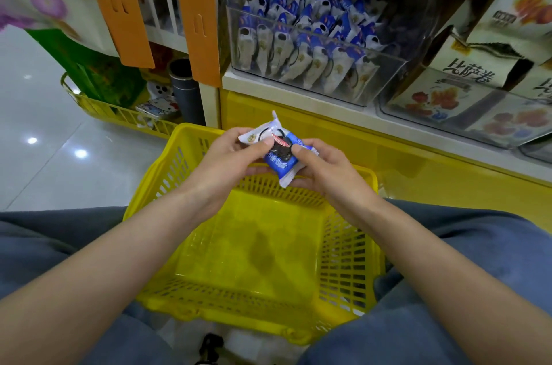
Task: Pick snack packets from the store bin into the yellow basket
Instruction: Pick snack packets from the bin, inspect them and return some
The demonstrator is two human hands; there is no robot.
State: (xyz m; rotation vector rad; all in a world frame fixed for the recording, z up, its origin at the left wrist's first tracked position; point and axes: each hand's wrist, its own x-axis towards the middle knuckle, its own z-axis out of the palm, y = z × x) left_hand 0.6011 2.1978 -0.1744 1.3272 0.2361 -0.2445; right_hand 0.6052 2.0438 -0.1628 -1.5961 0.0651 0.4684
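Head view, left hand (230,155) and right hand (328,173) at frame centre, each grip pinched a blue-and-white snack packet (280,161) above yellow basket (239,260), clear store bin (382,80) upper centre.

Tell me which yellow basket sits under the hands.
The near yellow basket between the knees, below the left hand and right hand gripping a snack packet; the other basket stands far left.
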